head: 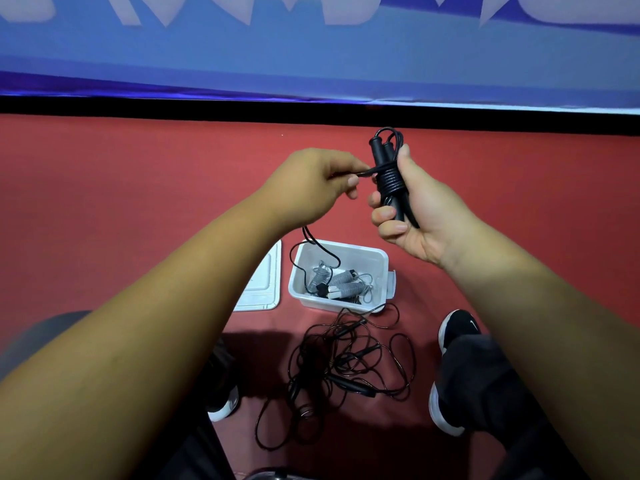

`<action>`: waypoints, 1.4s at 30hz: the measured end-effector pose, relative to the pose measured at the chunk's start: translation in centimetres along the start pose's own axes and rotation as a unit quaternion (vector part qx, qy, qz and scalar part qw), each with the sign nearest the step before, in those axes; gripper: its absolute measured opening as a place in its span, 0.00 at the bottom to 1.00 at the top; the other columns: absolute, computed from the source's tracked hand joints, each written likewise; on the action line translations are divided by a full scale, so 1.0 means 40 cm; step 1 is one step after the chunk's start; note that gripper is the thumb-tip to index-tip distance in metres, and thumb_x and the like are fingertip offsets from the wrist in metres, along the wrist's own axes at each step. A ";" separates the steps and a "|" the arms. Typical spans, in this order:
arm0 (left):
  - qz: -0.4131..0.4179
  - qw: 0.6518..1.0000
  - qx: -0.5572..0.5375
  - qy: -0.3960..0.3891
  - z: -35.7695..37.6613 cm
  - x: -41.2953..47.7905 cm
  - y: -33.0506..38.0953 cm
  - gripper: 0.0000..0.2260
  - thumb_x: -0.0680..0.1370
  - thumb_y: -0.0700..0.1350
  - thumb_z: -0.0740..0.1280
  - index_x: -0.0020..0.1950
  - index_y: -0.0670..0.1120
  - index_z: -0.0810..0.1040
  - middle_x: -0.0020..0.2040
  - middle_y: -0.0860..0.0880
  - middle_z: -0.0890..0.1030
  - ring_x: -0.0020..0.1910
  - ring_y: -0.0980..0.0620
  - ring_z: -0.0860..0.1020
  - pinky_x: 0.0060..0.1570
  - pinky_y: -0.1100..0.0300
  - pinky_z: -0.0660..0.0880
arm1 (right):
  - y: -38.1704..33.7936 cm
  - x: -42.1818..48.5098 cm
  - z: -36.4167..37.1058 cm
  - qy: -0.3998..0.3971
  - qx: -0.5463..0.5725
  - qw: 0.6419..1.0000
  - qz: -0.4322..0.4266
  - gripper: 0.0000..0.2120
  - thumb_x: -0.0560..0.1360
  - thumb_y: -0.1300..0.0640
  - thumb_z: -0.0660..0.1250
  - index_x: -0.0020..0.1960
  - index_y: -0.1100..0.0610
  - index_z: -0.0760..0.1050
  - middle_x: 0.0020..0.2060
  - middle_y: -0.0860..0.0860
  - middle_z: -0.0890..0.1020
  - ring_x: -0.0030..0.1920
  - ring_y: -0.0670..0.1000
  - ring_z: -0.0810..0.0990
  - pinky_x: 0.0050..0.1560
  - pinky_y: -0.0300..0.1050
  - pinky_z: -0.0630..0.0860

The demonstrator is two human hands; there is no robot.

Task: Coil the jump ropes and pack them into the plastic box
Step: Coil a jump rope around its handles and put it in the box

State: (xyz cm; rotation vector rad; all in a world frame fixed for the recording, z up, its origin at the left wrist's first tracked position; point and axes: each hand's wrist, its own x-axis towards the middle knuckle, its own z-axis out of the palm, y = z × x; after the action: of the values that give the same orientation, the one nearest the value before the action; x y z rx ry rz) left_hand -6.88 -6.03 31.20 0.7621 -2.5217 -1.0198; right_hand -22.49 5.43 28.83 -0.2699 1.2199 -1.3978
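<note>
Several loose black jump ropes [346,362] lie tangled on the red floor [138,202] nearest to me, not yet coiled. Just beyond them stands the white plastic box [346,244], with grey-and-white coiled ropes [343,285] inside and its flat translucent lid [259,289] beside it. Higher up, the right hand [415,216] has its grip curled round the black two-handled rope bundle [389,174]. The left hand [311,188] pinches the free black cord [360,173] close to the turns, and the slack hangs down into the box. I judge the risk is here: if the pinch loosens, the stiff turns may spring open, and the slack may snag the packed ropes.
</note>
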 end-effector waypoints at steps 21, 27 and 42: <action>-0.109 0.971 -0.146 -0.152 -0.055 -0.011 -0.058 0.09 0.83 0.43 0.69 0.60 0.48 0.86 0.46 0.49 0.87 0.40 0.55 0.77 0.47 0.64 0.77 | -0.023 -0.045 0.007 -0.044 -0.089 0.994 0.052 0.18 0.82 0.37 0.64 0.52 0.52 0.73 0.35 0.50 0.77 0.27 0.47 0.68 0.20 0.35 0.59; -0.103 0.977 -0.093 -0.162 -0.046 -0.013 -0.060 0.09 0.84 0.42 0.68 0.60 0.48 0.86 0.44 0.49 0.86 0.37 0.60 0.78 0.45 0.69 0.76 | -0.010 -0.049 0.017 -0.027 -0.112 0.993 0.037 0.20 0.82 0.39 0.66 0.57 0.56 0.74 0.34 0.52 0.78 0.25 0.48 0.69 0.19 0.35 0.60; -0.113 0.976 -0.053 -0.177 -0.011 -0.009 -0.084 0.13 0.79 0.38 0.73 0.40 0.55 0.87 0.38 0.58 0.85 0.38 0.62 0.80 0.46 0.67 0.79 | 0.013 -0.077 0.021 -0.189 -0.152 0.963 0.121 0.27 0.77 0.34 0.64 0.56 0.59 0.76 0.34 0.50 0.72 0.24 0.44 0.62 0.21 0.34 0.54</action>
State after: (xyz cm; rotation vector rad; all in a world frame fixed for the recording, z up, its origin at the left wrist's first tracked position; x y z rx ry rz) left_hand -5.17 -8.09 29.07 0.9236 -2.6862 -1.4703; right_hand -20.72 7.73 30.28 -0.5557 1.0998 -0.8938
